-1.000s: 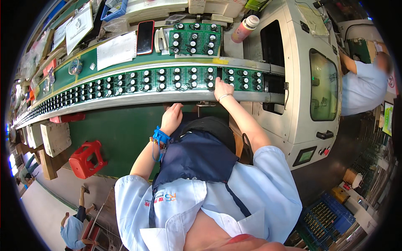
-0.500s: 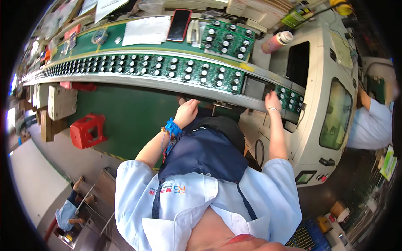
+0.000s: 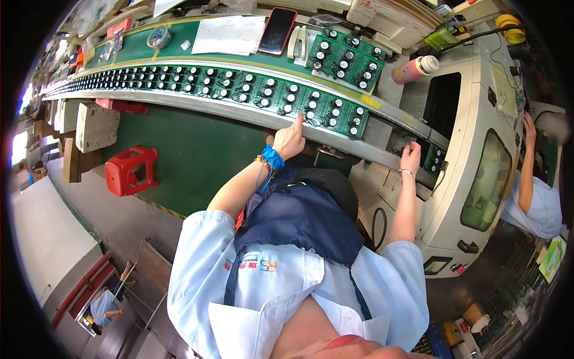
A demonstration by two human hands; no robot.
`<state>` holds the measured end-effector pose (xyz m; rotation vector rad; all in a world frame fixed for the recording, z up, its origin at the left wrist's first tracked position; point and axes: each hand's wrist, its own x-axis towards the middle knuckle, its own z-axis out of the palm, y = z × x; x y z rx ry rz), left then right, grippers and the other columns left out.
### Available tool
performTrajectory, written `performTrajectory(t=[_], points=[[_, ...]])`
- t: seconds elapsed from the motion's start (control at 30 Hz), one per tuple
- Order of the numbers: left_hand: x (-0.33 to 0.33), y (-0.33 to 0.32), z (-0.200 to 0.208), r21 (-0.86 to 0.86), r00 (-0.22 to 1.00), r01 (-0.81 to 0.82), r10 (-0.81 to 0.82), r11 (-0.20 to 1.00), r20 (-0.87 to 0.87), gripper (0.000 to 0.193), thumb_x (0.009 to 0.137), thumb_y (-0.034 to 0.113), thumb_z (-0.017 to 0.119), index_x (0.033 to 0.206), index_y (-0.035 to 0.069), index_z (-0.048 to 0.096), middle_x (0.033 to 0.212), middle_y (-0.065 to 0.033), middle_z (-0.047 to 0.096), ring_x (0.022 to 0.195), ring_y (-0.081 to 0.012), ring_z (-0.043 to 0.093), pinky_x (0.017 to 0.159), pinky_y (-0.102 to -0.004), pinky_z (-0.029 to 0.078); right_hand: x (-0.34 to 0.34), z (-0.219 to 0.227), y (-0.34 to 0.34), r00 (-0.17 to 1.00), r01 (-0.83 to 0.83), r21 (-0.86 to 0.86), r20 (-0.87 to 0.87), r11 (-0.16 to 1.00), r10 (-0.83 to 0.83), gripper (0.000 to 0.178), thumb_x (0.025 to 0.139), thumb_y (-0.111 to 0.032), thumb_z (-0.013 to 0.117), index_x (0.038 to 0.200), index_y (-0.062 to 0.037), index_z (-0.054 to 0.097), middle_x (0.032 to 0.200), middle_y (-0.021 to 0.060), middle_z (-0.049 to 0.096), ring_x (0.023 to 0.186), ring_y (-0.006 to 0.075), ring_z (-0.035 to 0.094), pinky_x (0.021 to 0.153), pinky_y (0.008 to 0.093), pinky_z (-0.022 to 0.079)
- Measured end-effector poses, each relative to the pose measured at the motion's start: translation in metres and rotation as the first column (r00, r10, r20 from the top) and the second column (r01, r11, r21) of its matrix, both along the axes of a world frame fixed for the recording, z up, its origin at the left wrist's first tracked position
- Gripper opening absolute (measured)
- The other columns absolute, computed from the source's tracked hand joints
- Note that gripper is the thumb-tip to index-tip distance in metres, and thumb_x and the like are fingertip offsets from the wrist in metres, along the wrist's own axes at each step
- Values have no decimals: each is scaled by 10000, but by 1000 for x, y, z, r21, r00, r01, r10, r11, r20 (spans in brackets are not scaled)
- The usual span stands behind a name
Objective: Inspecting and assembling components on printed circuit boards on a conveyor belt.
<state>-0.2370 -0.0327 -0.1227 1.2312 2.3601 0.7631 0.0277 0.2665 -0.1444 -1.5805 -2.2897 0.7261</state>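
Green surface (image 3: 134,50) is stretching across the upper left of the frame, carrying white paper (image 3: 228,36) and a red-edged smartphone (image 3: 278,31). Alongside, a conveyor (image 3: 239,112) is bearing a long row of circuit boards (image 3: 281,97) through the upper half; beyond a gap, another board (image 3: 433,158) is lying beside the white machine (image 3: 457,239), which is blocking the view at right. More stacked boards (image 3: 345,62) and a pink bottle (image 3: 412,70) are crowding the far side. The left hand (image 3: 289,141) is pointing at the row's near edge, index finger outstretched, visibly grasping nothing. The right hand (image 3: 410,158) is hanging over the near rail by the gap, fingers loosely bending; whether they are holding anything cannot be told.
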Motion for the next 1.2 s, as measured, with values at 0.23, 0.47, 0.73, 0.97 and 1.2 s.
performTrajectory(t=[0.23,0.47,0.73,0.97,1.2], points=[[26,21,-1,52,995,68,-72,996,65,661,656,85,496,1247,-72,244,962,-246,568,736,-364,586,641,-412,478,-33,42,-46,996,-54,-122,-81,991,45,260,850,-164,496,1076,-36,477,1026,133,559,707,214,592,510,285,482],[54,59,-2,57,957,225,-231,973,176,621,675,89,484,1236,-58,262,1011,-207,567,736,-355,589,641,-428,468,-50,76,-63,984,-104,-122,-159,987,84,232,848,-111,487,1064,-26,483,1005,104,561,555,155,535,532,263,444],[50,50,12,188,908,353,-384,917,169,383,702,95,500,1078,43,450,894,-145,584,707,-337,575,598,-414,470,-93,83,-113,907,-330,-132,-317,935,276,211,819,-58,487,1026,-29,510,952,71,569,536,131,446,530,255,395],[-13,-48,36,173,967,-250,255,953,-6,258,710,10,514,967,30,520,890,-131,600,727,-282,598,620,-361,484,-122,71,-151,831,-546,-218,-265,809,489,220,818,-67,479,1037,-50,496,981,86,565,560,168,500,554,274,422],[-39,-51,-1,87,997,-77,77,993,-1,590,689,81,503,1236,-38,316,965,-194,575,648,-310,582,563,-393,470,-138,73,-174,836,-545,-320,-272,775,476,235,813,-61,485,1048,-60,480,983,88,569,544,177,503,548,280,426]])
